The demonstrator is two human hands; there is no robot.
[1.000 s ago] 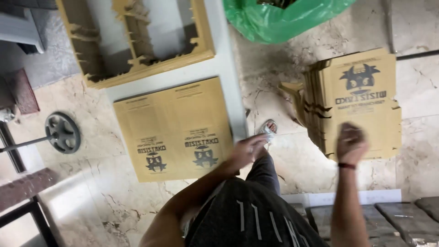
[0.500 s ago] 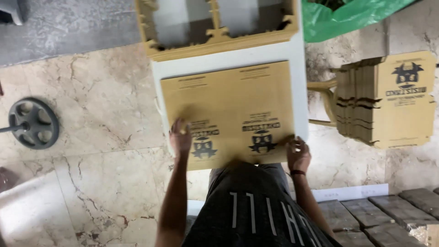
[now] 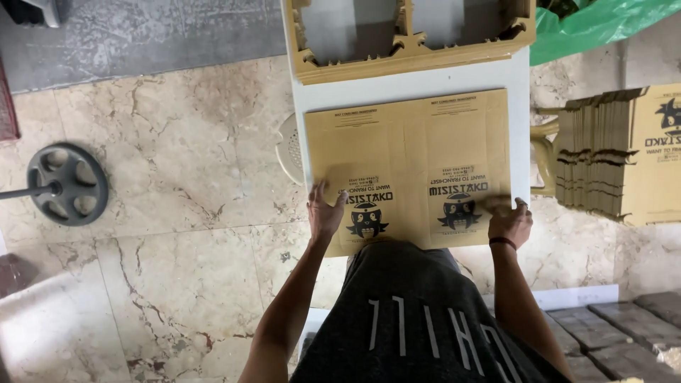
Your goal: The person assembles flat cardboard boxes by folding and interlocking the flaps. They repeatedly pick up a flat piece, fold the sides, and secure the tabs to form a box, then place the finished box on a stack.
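Observation:
A flat brown printed cardboard sheet (image 3: 411, 163) lies on a narrow white table (image 3: 418, 84). My left hand (image 3: 324, 213) rests with spread fingers on the sheet's near left corner. At the near right corner my right hand (image 3: 509, 221) grips the sheet's edge, a dark band around its wrist. Both hands sit on the sheet's near edge, just above my grey printed shirt.
Cut-out cardboard frames (image 3: 408, 35) lie at the table's far end. A stack of folded brown boxes (image 3: 617, 159) stands to the right, with a green plastic bag (image 3: 603, 25) beyond it. A round dark weight on a bar (image 3: 67, 184) lies on the marble floor at left. Grey slabs (image 3: 624, 326) sit near right.
One second ago my right hand was over by the stack of boxes; since then both hands have come onto the sheet's near corners and the view has centred on the table.

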